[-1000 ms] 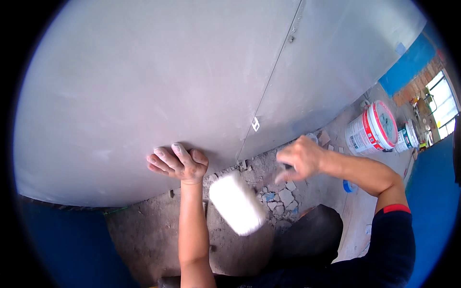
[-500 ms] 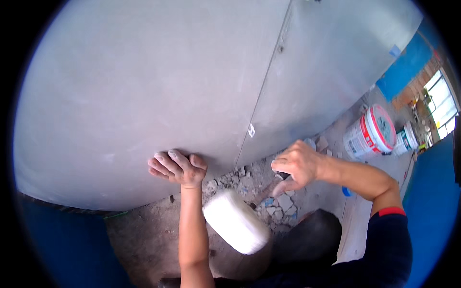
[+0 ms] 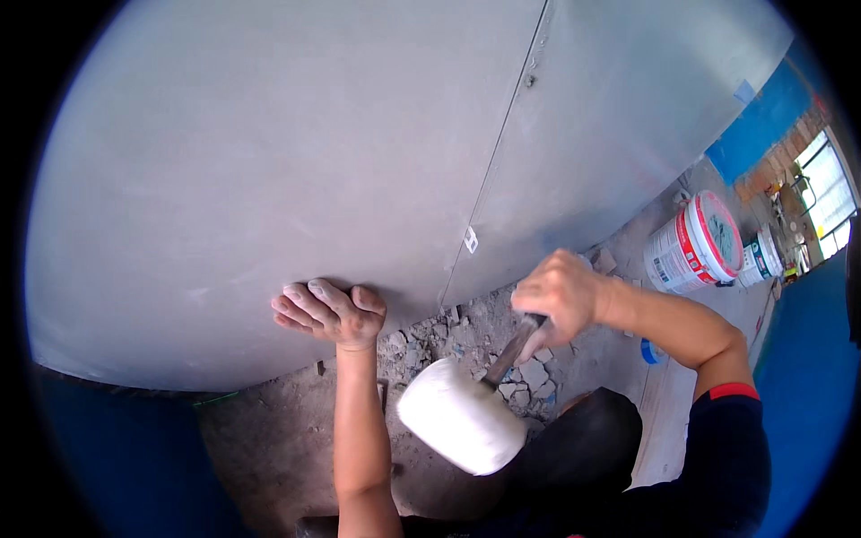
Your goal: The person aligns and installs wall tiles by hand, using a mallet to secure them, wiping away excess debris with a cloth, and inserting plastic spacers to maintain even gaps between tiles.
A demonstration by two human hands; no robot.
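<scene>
My left hand (image 3: 330, 312) lies against the lower part of a large grey panel (image 3: 296, 161), fingers stretched out and somewhat apart. In my right hand (image 3: 563, 298) is a mallet with a white head (image 3: 462, 417), gripped by its dark handle (image 3: 515, 351). The mallet's head hangs between my forearms, apart from the panel. A thin seam (image 3: 502, 139) runs slantwise down to the right of my left hand, between this panel and a neighbouring one (image 3: 646, 99). A small white tag (image 3: 471, 239) sits on the seam.
Broken tile and rubble (image 3: 535, 377) lie along the panel's foot. Farther right stand a white bucket with a red rim (image 3: 677, 255) and a smaller white bucket (image 3: 759, 260). A blue roll (image 3: 652, 351) is on the floor near my right forearm. Blue surfaces (image 3: 117, 448) flank both sides.
The mallet head has shifted slightly right and down, and its handle shows more clearly. My right hand has risen a little; my left hand stays nearly in place on the panel.
</scene>
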